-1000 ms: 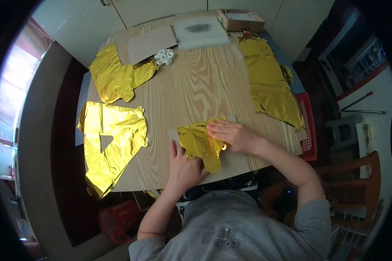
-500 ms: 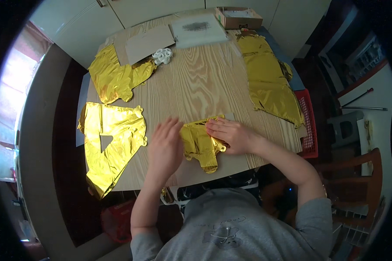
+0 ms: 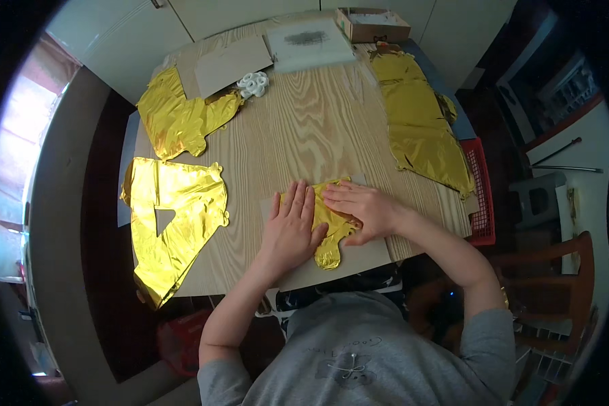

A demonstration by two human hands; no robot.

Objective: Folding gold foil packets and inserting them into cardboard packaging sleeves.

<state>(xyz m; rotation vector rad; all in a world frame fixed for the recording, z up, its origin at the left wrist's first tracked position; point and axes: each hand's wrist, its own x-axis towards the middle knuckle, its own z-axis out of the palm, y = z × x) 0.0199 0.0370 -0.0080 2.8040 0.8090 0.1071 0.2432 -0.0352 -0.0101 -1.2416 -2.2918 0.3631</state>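
Note:
A partly folded gold foil balloon point(image 3: 327, 253) lies on a flat grey-brown card point(image 3: 369, 256) at the table's near edge. My left hand point(image 3: 289, 230) is laid flat over the left part of the foil, fingers stretched out and thumb apart. On the right part rests my right hand point(image 3: 367, 208), its fingers extended across the upper edge and its thumb held away from them. Between and below the hands, a rounded end of the balloon sticks out toward me. Both palms hide much of the foil.
Flat gold foil balloons lie around: one with a triangular hole point(image 3: 206, 203) at left, another point(image 3: 166, 118) behind it, more foil point(image 3: 423, 125) at right. Farther back are a white ring-shaped object point(image 3: 254, 84), a card point(image 3: 230, 64), a whitish sheet point(image 3: 311, 57) and a box point(image 3: 372, 32). A red basket point(image 3: 480, 196) stands right.
My left hand has moved right and come down flat onto the foil, covering its left part. The right hand stays on the balloon, with its thumb now farther out.

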